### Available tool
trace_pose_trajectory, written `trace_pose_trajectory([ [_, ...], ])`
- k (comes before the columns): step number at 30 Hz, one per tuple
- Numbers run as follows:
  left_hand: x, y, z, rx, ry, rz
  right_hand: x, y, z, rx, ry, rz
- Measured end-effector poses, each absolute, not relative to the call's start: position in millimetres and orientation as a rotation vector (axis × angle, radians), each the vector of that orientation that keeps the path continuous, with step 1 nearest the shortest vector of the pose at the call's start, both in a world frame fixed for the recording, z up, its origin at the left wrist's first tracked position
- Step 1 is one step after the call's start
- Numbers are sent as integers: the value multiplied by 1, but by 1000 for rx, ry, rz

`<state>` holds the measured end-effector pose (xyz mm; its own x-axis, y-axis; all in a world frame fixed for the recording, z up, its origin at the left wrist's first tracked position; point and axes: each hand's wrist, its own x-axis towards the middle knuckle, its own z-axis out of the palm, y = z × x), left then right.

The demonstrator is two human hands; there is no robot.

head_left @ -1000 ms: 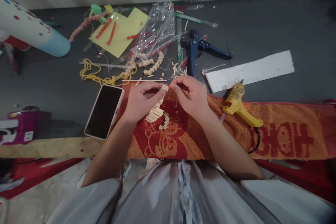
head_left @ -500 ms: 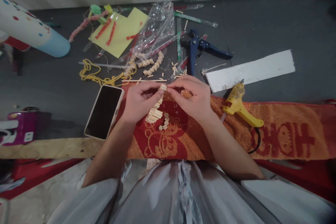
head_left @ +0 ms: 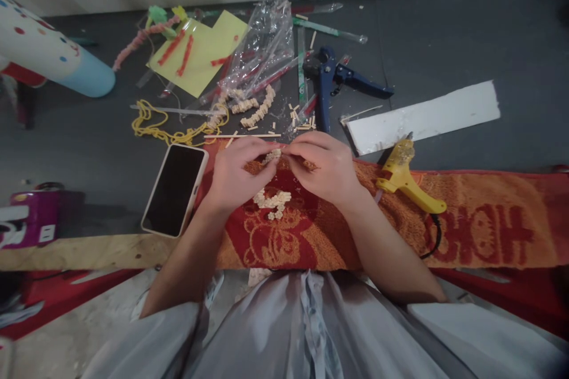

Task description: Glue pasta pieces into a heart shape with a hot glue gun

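Note:
My left hand [head_left: 240,169] is closed, thumb and fingers pinching a small cluster of short wooden stick pieces [head_left: 271,156] over the towel. My right hand [head_left: 323,167] meets it from the other side, fingertips pinched together at the cluster's right end. Whether they grip the cluster or a tiny piece is hidden. Below the hands, a curved strip of joined wooden stick pieces [head_left: 276,204] hangs or lies above the red and orange towel [head_left: 284,246]; its upper left part is partly behind my left hand.
A yellow glue gun [head_left: 402,177] lies right, beside a white board strip [head_left: 424,118]. Blue cutters [head_left: 328,83], loose stick bits [head_left: 304,124], curved stick strips [head_left: 260,108] and plastic wrappers [head_left: 271,41] lie behind. A phone [head_left: 175,189] and yellow string [head_left: 153,124] are left.
The wooden stick cluster has been turned between my fingers, so more stick ends now show. The strip below has shifted and shows a different side. Both hands stay in nearly the same place.

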<state>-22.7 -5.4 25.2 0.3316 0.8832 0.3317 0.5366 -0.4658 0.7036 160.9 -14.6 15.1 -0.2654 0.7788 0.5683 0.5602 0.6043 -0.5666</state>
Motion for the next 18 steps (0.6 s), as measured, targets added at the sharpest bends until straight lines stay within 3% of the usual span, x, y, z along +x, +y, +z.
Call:
trace_pose_trajectory([
  [18, -23, -5, 19, 2129, 1274, 941, 153, -17, 6, -1124, -2010, 154],
])
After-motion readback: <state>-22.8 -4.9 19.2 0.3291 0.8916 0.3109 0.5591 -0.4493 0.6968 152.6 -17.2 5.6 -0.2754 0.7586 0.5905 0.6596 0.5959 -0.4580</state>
